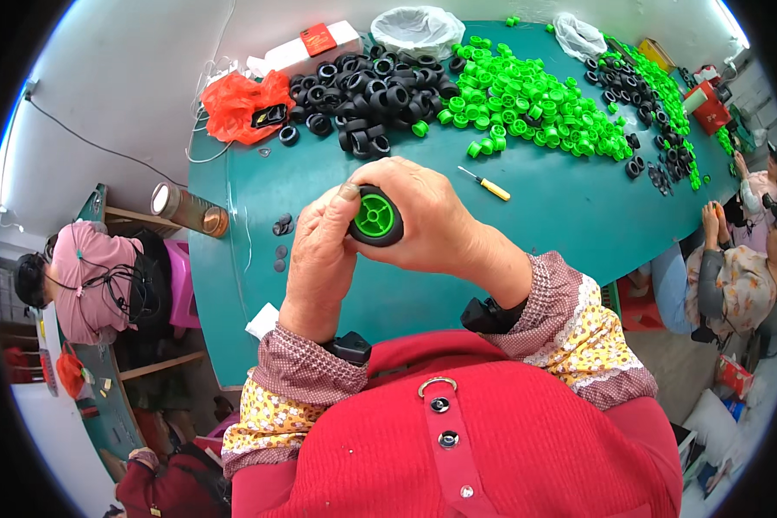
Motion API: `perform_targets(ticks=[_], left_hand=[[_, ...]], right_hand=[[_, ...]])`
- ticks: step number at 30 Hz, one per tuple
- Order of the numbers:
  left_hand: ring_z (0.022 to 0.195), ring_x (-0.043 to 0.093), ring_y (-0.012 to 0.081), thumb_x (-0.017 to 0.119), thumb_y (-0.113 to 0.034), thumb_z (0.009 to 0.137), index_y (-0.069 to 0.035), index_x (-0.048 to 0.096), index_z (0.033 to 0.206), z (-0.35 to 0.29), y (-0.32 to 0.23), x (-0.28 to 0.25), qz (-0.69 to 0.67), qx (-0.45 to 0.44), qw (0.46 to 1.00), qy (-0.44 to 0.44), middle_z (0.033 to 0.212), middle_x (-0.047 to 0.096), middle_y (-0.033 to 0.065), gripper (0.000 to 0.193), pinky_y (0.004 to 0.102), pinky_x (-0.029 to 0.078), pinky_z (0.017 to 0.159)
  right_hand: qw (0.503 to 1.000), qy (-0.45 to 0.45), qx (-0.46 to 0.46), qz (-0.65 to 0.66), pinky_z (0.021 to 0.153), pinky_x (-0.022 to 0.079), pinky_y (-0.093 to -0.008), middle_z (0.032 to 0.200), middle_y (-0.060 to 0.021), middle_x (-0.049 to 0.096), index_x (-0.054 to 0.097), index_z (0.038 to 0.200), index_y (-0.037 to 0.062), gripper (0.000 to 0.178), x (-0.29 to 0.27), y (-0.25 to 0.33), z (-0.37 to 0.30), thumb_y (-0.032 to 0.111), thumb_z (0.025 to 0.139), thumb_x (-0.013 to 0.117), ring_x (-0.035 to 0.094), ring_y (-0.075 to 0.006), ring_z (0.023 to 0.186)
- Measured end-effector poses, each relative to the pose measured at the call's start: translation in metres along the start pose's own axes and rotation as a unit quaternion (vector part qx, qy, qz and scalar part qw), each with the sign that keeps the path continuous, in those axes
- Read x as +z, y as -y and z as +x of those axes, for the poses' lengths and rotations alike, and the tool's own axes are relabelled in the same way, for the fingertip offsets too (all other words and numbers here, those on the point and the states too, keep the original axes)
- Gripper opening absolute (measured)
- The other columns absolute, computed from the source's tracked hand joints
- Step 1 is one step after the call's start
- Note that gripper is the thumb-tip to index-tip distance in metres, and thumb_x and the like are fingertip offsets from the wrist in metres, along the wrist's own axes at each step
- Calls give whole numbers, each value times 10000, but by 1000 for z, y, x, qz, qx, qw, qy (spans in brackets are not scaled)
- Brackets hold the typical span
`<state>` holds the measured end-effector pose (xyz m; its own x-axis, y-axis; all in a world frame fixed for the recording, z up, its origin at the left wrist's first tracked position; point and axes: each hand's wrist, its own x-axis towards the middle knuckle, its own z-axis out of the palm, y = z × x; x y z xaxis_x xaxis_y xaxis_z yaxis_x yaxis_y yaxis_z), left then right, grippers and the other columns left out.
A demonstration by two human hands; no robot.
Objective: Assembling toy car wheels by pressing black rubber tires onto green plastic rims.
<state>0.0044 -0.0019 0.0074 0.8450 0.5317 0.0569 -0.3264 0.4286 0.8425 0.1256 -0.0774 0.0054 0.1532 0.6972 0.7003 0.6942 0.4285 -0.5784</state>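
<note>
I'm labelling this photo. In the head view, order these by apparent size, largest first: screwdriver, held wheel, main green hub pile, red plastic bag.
1. Main green hub pile
2. Red plastic bag
3. Held wheel (nearest the camera)
4. Screwdriver

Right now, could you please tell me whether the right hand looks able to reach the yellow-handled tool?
Probably yes: the yellow-handled tool lies uncovered on the table beyond the right hand, with nothing visible between them, though that hand is gripping the wheel.
</note>
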Motion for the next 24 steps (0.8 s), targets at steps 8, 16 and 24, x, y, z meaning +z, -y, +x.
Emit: perform_targets(ticks=[8, 16, 24], left_hand=[[738, 565, 82, 461, -293, 913, -12, 556, 1012, 7, 8, -12, 82, 50, 988, -123, 879, 590, 37, 314, 221, 465, 638], [717, 583, 113, 569, -180, 835, 7, 529, 1080, -1, -10, -24, 160, -8, 987, -18, 877, 596, 55, 311, 234, 483, 645], [778, 578, 120, 635, -127, 794, 18, 504, 1116, -1, 0, -22, 128, 5, 990, -59, 931, 583, 63, 377, 250, 502, 674]], right_hand=[[969, 94, 209, 92, 710, 475, -294, 924, -101, 607, 412, 1219, 38, 578, -4, -11, -5, 151, 727, 695, 592, -156, 842], [918, 81, 249, 299, 622, 457, -238, 796, -67, 580, 514, 1125, 41, 326, -11, -15, -6, 131, 821, 589, 569, -132, 719], [942, 71, 223, 241, 850, 412, -293, 1133, -127, 421, 464, 1163, 5, 367, 5, -8, -5, 233, 879, 508, 506, -224, 963]])
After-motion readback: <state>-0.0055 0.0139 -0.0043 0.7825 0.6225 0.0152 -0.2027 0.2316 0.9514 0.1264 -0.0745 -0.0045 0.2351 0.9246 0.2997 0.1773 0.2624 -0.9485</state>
